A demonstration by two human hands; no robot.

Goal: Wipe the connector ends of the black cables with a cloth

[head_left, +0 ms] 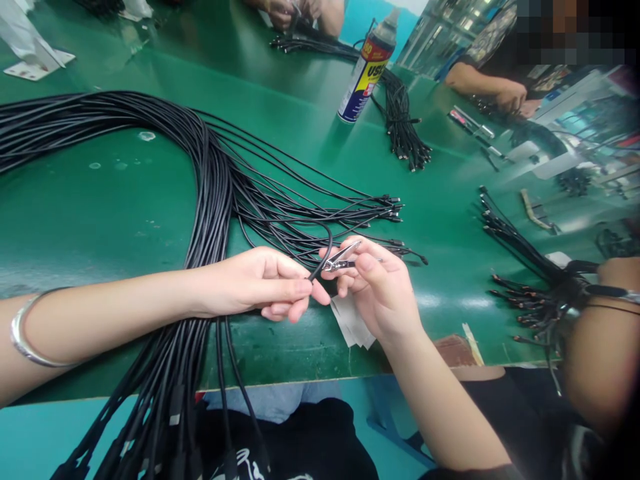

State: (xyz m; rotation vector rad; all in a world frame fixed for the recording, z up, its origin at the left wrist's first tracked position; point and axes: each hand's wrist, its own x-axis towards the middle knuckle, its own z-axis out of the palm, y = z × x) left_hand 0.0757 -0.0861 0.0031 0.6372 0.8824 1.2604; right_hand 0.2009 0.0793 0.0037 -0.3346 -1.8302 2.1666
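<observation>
Bright, even light, glare reflected off the green workbench top (430, 300), edges bowed by wide-angle distortion, upper right corner pixelated

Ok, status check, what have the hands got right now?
Left hand pinching black cable. Right hand gripping metal clippers. Cable bundle beside hands; paper scraps under right hand.
</observation>
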